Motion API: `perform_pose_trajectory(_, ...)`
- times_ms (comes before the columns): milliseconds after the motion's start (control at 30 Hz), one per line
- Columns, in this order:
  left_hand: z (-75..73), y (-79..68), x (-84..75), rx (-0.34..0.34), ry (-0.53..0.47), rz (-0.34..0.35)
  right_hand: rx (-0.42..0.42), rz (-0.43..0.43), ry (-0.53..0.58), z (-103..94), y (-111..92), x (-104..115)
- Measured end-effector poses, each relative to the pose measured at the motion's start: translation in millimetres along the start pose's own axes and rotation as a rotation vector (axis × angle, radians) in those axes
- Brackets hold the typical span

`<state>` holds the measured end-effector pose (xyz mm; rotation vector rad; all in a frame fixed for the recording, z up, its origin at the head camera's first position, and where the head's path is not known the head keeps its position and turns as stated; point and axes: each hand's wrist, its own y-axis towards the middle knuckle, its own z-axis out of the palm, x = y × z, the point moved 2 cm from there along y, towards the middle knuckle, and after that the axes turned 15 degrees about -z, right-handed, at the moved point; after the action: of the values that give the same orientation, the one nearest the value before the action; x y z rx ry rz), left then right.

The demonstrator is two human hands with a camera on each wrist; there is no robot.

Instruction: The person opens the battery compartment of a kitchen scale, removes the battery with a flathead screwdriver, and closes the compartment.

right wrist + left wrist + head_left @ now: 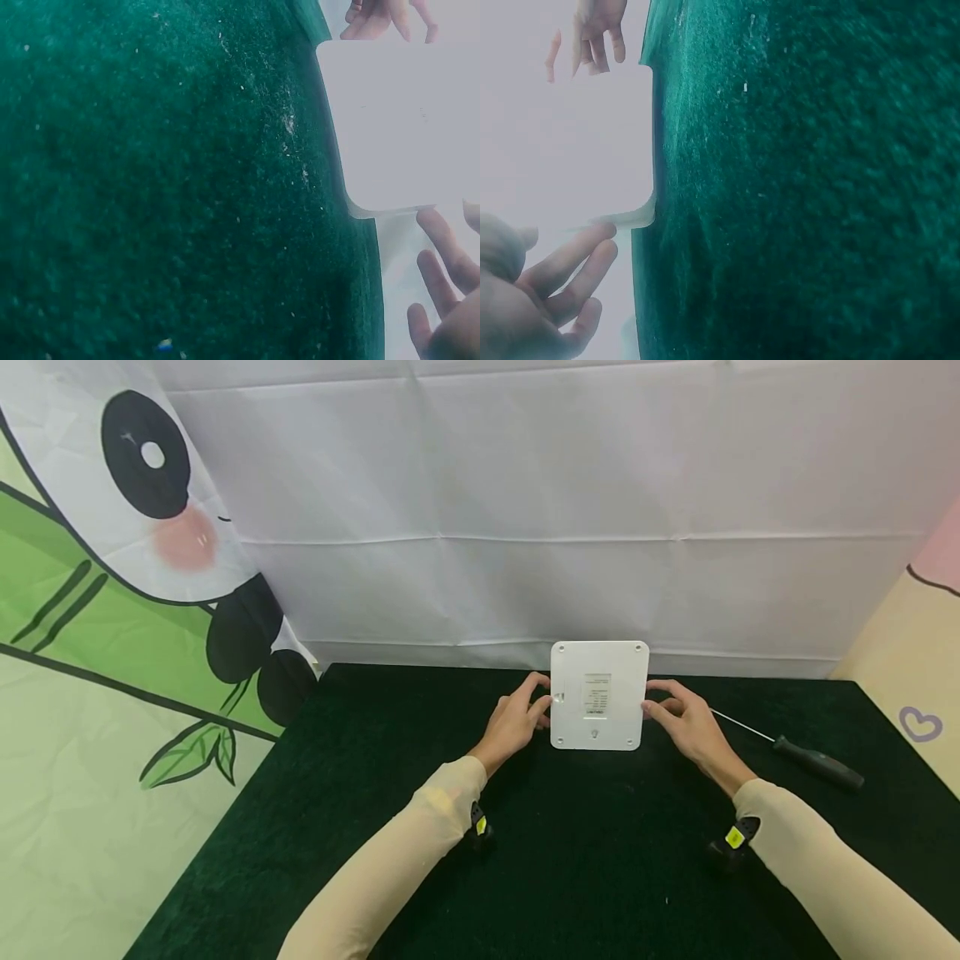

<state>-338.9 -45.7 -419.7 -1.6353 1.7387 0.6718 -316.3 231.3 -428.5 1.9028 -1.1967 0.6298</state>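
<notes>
A flat white square device (622, 693) with rounded corners is held up near the table's far edge. Its face toward the head camera bears a small printed label and a small round hole or screw near each corner. My left hand (510, 722) pinches its left side between thumb and fingers, and my right hand (693, 727) grips the right side the same way. In the wrist views the glare washes out the device's face, and the fingertips (429, 219) meet its edge. To the right of my right hand lies a screwdriver (817, 762) with a dark handle, its tip hidden by that hand.
Dark green cloth (585, 860) covers the table. Behind it hangs a white sheet (480, 593), close to the device. A printed cartoon backdrop (82, 760) stands on the left, and a beige one (900, 660) on the right.
</notes>
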Motion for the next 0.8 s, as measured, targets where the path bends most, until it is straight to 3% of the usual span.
perform_pose_trajectory(367,-2.3,-1.3,-3.7,0.015,0.000,-0.065,0.032,0.016,-0.026,-1.4,-0.7,4.3)
perform_pose_trajectory(800,-0.9,-8.6,-1.6,0.157,-0.087,-0.190,0.161,0.095,0.020,-3.0,-7.3,3.5)
